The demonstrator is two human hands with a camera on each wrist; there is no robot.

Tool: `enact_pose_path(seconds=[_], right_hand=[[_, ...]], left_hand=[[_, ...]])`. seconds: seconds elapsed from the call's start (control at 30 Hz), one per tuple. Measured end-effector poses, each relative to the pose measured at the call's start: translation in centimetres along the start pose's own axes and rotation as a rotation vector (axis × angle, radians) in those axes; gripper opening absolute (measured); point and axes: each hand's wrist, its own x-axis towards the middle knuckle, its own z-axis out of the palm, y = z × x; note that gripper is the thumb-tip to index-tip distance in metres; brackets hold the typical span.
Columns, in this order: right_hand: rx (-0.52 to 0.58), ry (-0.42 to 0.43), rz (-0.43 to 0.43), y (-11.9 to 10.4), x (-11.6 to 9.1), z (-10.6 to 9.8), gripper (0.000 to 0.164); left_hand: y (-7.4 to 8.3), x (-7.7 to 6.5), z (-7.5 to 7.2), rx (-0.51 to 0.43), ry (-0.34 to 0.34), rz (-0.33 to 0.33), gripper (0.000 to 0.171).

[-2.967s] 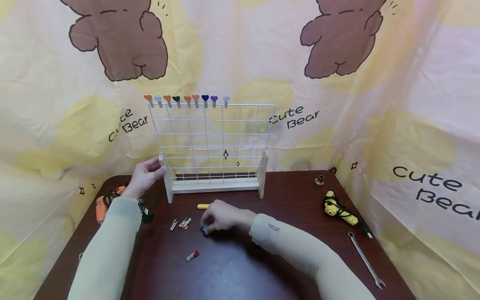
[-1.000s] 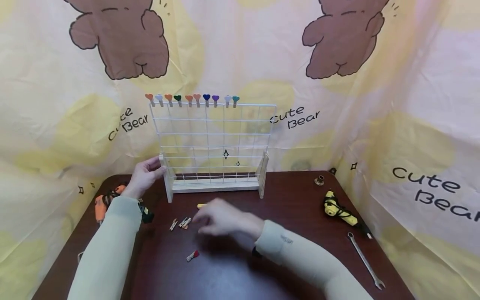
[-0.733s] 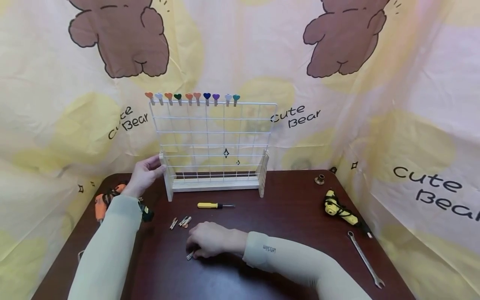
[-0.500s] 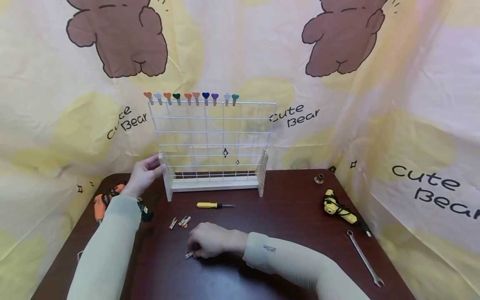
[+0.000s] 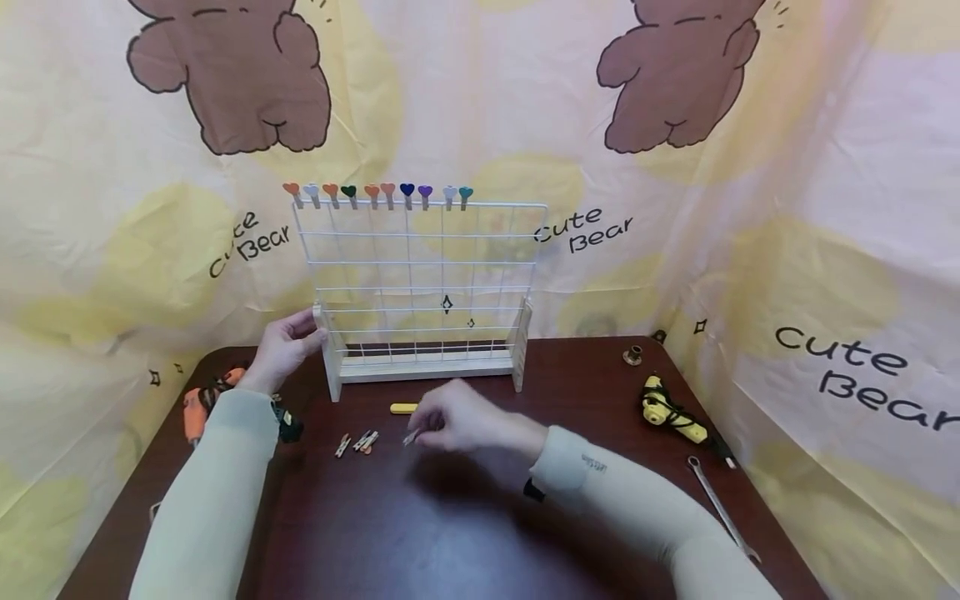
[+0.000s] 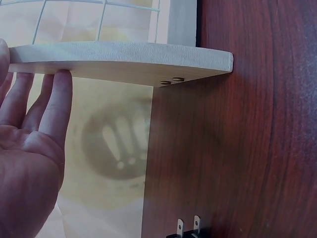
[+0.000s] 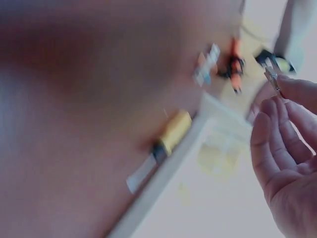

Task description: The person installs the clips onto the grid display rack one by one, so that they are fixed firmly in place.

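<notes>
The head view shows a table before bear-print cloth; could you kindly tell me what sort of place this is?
Probably a screened-off tabletop workspace: bear-print cloth hangs behind and beside the dark table, where a wire rack stands and a wrench lies.

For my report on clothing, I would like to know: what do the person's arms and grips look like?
The left sleeve and right sleeve are long and pale grey-green. Small dark lettering, not clearly readable, marks the right one. A black item shows just below its cuff. The left grip and right grip are bare hands, without gloves.
</notes>
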Motion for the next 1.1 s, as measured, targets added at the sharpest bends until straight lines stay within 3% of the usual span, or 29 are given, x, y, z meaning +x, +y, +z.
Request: enact_pose_path(seconds=[0.13,0.23,0.4,0.47,0.6,0.77,1.1], right_hand=[[0.109,0.085,0.074,0.0,0.2,-4.9,0.010],[0.094,0.139,0.100,-0.2,0.7,-9.5,0.013],[-0.067,0.284,0.103,-1.8,2.1,-18.5,0.018],[-0.121,0.325,0.150,-2.6,2.7,-21.8,0.017],[-0.210,0.391,0.233,-3.5,4.1,-26.6,0.016],[-0.290,0.404,0.275,-3.1,5.7,-29.1,0.016],[-0.247,0.465,0.286,-3.1,6.3,-29.5,0.014]], left_hand=[[-0.1,0.1,-0.1,0.005,-0.003,0.000,0.057],[-0.2,0.1,-0.2,0.007,0.000,0.009,0.056],[-0.2,0.2,-0.2,-0.004,0.002,0.012,0.056],[-0.2,0.3,-0.1,-0.011,0.004,0.011,0.057],[-0.2,0.3,-0.1,-0.002,0.002,0.013,0.058],[-0.3,0.3,-0.3,0.001,0.003,-0.008,0.058],[-0.2,0.3,-0.1,-0.020,-0.001,0.009,0.059]])
